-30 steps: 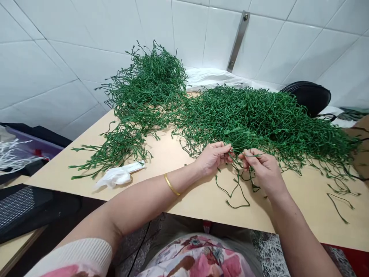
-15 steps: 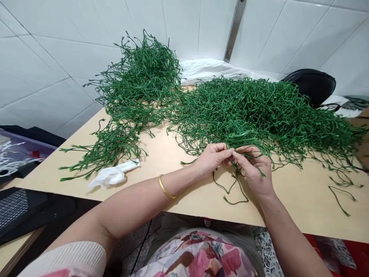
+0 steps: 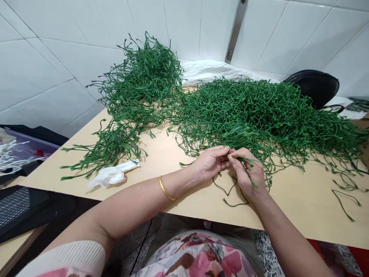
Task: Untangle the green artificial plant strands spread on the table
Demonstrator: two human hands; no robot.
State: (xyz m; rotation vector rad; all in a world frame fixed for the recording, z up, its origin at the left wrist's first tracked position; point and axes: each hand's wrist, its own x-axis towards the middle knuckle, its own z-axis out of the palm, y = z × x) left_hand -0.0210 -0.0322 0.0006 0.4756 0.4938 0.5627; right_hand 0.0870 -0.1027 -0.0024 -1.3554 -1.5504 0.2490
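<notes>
My left hand (image 3: 211, 163) and my right hand (image 3: 249, 174) meet fingertip to fingertip above the near part of the table. Both are closed on a thin green cord (image 3: 251, 161) with frayed ends; most of the pinched part is hidden behind the fingers. Cord ends stick out across my right palm. Under the hands, a loose green cord (image 3: 235, 205) lies curled on the tabletop. Just beyond the fingers spreads a large heap of similar green cords (image 3: 239, 107), knotted near their ends.
Another pile of green cords (image 3: 147, 73) stands at the back left, trailing toward a crumpled white tissue (image 3: 112, 176). At the back right sits a black round case (image 3: 315, 87). The table (image 3: 173, 192) meets a tiled wall; a purple bin (image 3: 34, 148) stands at left.
My right hand has shifted slightly left, and its fingers have turned. My left thumb has lifted and the fingers beneath it have loosened a little. The heaps look the same.
</notes>
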